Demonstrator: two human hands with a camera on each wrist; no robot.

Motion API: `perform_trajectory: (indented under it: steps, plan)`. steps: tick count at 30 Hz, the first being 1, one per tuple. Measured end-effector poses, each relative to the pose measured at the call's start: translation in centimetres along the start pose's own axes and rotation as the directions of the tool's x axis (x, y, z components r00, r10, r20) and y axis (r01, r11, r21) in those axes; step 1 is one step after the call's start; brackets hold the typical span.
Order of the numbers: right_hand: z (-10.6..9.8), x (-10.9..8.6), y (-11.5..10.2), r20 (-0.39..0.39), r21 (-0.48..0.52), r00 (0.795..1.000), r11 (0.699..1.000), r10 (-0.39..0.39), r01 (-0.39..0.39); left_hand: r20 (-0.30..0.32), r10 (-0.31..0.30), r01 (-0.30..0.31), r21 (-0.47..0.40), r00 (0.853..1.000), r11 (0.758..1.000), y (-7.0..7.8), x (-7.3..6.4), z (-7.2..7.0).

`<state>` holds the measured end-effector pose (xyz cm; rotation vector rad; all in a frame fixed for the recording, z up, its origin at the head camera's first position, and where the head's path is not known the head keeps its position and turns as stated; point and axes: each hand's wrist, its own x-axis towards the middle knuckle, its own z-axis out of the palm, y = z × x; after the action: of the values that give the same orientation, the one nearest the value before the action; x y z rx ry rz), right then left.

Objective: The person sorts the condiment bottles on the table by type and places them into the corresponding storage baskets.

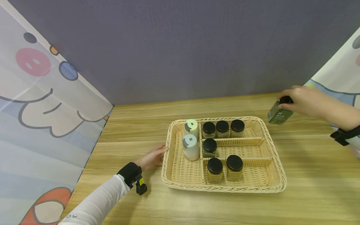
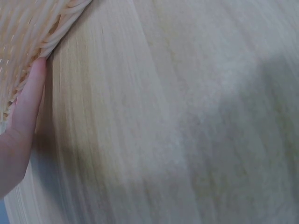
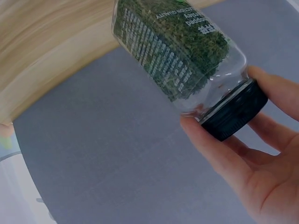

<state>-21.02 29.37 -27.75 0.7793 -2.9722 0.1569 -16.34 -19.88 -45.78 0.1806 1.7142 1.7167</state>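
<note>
My right hand (image 1: 298, 99) holds a clear spice jar (image 1: 279, 113) by its black lid above the table, right of the basket. The right wrist view shows the jar tilted, with dried green parsley flakes (image 3: 187, 51) inside and thumb and fingers around the black lid (image 3: 236, 109). My left hand (image 1: 153, 157) touches the left outer wall of a wicker basket (image 1: 225, 187), its fingers lying along the weave in the left wrist view. Inside the left compartment stand a green-topped bottle (image 1: 191, 126) and a white bottle (image 1: 191, 150).
Three black-lidded jars (image 1: 222, 128) stand in the basket's back row. The middle row holds one jar (image 1: 209, 148); two jars (image 1: 215, 170) with yellowish contents are in the front row. A grey panel (image 1: 182, 56) rises behind the wooden table (image 1: 135, 125), with cartoon-printed sheets (image 1: 42, 103) at the sides.
</note>
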Motion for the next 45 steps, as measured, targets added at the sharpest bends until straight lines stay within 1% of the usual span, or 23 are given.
perform_trajectory:
  steps: [2,5,8,11,14,17,20,26,29,32,39,41,45]
  plan:
    - [0.0,0.0,-0.2,-0.006,0.001,1.000,1.000,-0.009,0.009,-0.001,0.000,0.000,0.000,1.000,1.000,0.0,0.0,0.0]
    - [-0.1,-0.2,-0.6,-0.044,-0.002,0.998,0.999,-0.040,0.040,-0.001,0.000,0.000,0.003,1.000,1.000,0.0,0.0,0.0]
    - [-0.1,-0.3,-1.0,-0.095,-0.004,0.992,0.997,-0.079,0.079,-0.002,0.001,-0.001,0.003,1.000,1.000,0.0,0.0,0.1]
    - [-0.1,-0.4,-1.3,-0.121,-0.012,0.987,0.994,-0.106,0.105,-0.002,0.002,-0.002,0.003,1.000,1.000,0.0,0.0,0.1]
    - [-0.1,-0.4,-1.7,-0.110,-0.020,0.988,0.994,-0.105,0.104,0.001,0.004,-0.004,0.004,1.000,1.000,0.0,0.0,0.1]
    - [-0.2,-0.5,-2.1,-0.090,-0.019,0.992,0.996,-0.086,0.085,0.001,0.004,-0.004,0.007,1.000,1.000,0.0,0.1,0.0]
    - [-0.3,-0.6,-2.6,-0.099,-0.016,0.992,0.997,-0.081,0.080,-0.001,0.004,-0.004,0.007,1.000,1.000,0.0,0.0,0.0]
    - [-0.2,-0.7,-3.3,-0.153,0.028,0.978,0.988,-0.143,0.149,-0.002,0.000,0.000,0.004,1.000,1.000,0.0,0.0,0.1]
    - [-0.1,-0.8,-3.6,-0.165,0.051,0.973,0.983,-0.163,0.174,-0.002,-0.003,0.003,0.004,1.000,1.000,0.0,0.1,0.1]
    - [-0.1,-0.8,-4.0,-0.165,0.059,0.972,0.982,-0.167,0.178,0.000,-0.006,0.006,0.003,1.000,1.000,0.0,0.1,0.1]
    - [-0.1,-1.0,-5.0,-0.139,0.087,0.978,0.982,-0.155,0.168,0.008,-0.003,0.003,0.002,1.000,1.000,0.1,0.1,0.1]
    - [-0.1,-1.0,-5.2,-0.137,0.078,0.977,0.982,-0.162,0.173,0.008,-0.003,0.003,0.000,1.000,1.000,0.2,0.1,0.1]
    - [0.0,-1.1,-5.6,-0.147,0.048,0.969,0.977,-0.197,0.206,0.005,-0.006,0.006,0.001,1.000,1.000,0.2,0.1,0.1]
